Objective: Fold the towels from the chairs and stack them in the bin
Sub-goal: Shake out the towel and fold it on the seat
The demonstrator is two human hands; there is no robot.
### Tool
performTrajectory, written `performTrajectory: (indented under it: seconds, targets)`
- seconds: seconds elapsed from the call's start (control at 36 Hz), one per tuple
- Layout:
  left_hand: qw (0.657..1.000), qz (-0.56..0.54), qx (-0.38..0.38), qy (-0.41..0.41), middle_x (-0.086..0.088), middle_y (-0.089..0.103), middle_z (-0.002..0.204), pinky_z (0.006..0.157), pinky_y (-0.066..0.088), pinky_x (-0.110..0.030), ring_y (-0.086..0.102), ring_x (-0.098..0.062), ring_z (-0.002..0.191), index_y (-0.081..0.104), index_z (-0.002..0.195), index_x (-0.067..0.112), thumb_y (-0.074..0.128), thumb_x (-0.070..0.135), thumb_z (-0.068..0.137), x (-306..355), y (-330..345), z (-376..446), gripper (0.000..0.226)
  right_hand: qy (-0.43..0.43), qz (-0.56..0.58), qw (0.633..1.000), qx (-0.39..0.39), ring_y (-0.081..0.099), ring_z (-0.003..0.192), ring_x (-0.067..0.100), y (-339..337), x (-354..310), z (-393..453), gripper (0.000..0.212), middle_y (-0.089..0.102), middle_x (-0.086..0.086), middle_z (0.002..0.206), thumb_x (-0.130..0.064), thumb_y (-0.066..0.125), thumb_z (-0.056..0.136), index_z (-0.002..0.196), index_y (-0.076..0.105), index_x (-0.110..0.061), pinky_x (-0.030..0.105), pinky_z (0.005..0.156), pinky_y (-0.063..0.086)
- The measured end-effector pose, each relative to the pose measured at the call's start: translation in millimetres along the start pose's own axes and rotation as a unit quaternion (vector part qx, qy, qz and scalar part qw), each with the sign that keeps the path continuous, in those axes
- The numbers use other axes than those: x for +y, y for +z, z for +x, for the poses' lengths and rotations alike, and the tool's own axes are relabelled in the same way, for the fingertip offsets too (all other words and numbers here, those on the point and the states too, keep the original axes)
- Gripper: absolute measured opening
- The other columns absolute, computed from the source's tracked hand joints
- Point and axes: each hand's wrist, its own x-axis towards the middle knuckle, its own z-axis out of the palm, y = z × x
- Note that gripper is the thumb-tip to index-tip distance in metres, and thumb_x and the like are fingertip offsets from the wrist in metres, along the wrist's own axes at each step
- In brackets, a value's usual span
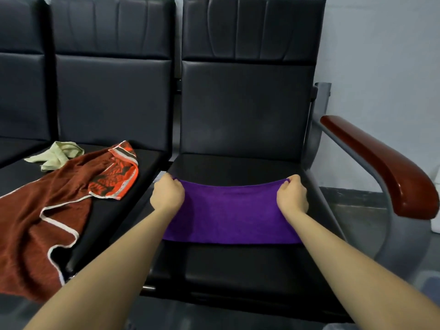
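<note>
Purple towel point(228, 210), plush and rectangular, is lying spread across the glossy black leatherette seat point(238, 270) on the right. Both hands are pinching its far corners with curled fingers, left hand point(167, 194) and right hand point(291, 195) pulling the far edge taut. On the left seat a rust-brown towel point(35, 222) with white piping is sprawling beside a crumpled pale-green cloth point(56, 154).

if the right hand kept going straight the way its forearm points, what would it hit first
Probably the black backrest. The right hand, pinching the purple towel at its far corner, points across bare seat toward it; nothing else shows between, though depth is unclear.
</note>
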Motion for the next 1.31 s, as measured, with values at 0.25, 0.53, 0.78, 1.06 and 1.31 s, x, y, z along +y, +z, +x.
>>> performTrajectory:
  seconds: [0.25, 0.53, 0.78, 1.06, 1.31]
  targets:
    - [0.995, 0.079, -0.037, 0.043, -0.019, 0.049, 0.131, 0.094, 0.04, -0.044, 0.046, -0.038, 0.121, 0.049, 0.124, 0.003, 0.044, 0.026, 0.097, -3, 14, 6, 0.035, -0.153, -0.231, 0.96, 0.027, 0.05, 0.115, 0.027, 12, 10, -3, 0.039, 0.045, 0.012, 0.132, -0.023, 0.049, 0.097, 0.133, 0.042, -0.009, 0.039, 0.092, 0.042]
    - [0.966, 0.252, -0.043, 0.033, -0.017, 0.04, 0.135, 0.102, 0.034, -0.036, 0.039, -0.032, 0.126, 0.038, 0.131, -0.002, 0.052, 0.038, 0.091, -10, 20, -20, 0.058, -0.325, -0.165, 0.911, -0.191, 0.046, 0.119, 0.016, 31, -2, -29, 0.032, 0.049, -0.001, 0.131, -0.026, 0.043, 0.099, 0.13, 0.049, -0.019, 0.031, 0.102, 0.032]
    - [0.948, 0.298, -0.065, 0.09, -0.016, 0.052, 0.127, 0.091, 0.043, -0.035, 0.055, -0.031, 0.115, 0.042, 0.124, 0.001, 0.04, 0.02, 0.1, -20, 13, -33, 0.031, -0.348, -0.266, 0.839, -0.324, 0.007, 0.147, 0.01, 24, 0, -38, 0.057, 0.01, -0.009, 0.16, -0.053, 0.023, 0.1, 0.152, 0.015, -0.031, 0.034, 0.12, 0.003]
    - [0.923, 0.3, 0.025, 0.239, -0.006, 0.061, 0.11, 0.061, 0.036, -0.03, 0.066, -0.026, 0.092, 0.037, 0.12, 0.008, 0.038, 0.013, 0.1, -11, -6, -32, 0.02, -0.337, -0.276, 0.835, -0.338, 0.003, 0.148, 0.012, 34, -7, -46, 0.062, 0.004, -0.007, 0.161, -0.058, 0.021, 0.098, 0.153, 0.01, -0.029, 0.037, 0.12, 0.001]
    - [0.933, 0.185, 0.035, 0.308, -0.004, 0.062, 0.102, 0.059, 0.036, -0.032, 0.062, -0.028, 0.086, 0.038, 0.123, 0.014, 0.042, 0.014, 0.096, 25, -17, -41, 0.027, -0.342, -0.23, 0.85, -0.327, 0.009, 0.147, 0.016, 56, -29, -64, 0.062, 0.012, -0.002, 0.16, -0.055, 0.028, 0.098, 0.152, 0.019, -0.025, 0.037, 0.118, 0.005]
